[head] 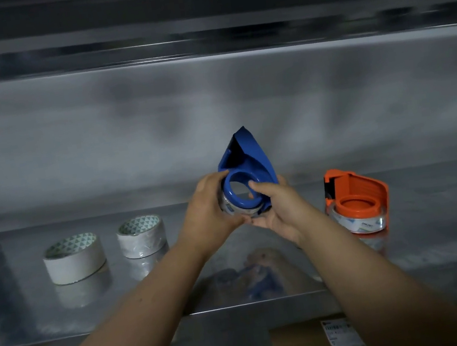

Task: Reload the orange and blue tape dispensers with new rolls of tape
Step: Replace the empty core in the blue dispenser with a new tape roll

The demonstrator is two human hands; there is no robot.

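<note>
With both my left hand (212, 211) and right hand (275, 210) clamped on the blue tape dispenser (246, 170) above the steel shelf (269, 286), I'd judge I'm freeing its spent roll (233, 212), so next I need a white tape roll (74, 258).

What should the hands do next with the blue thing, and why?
Probably slide the clear roll off the blue dispenser. Both hands, left and right, grip it above the shelf, and two white rolls wait there.
</note>
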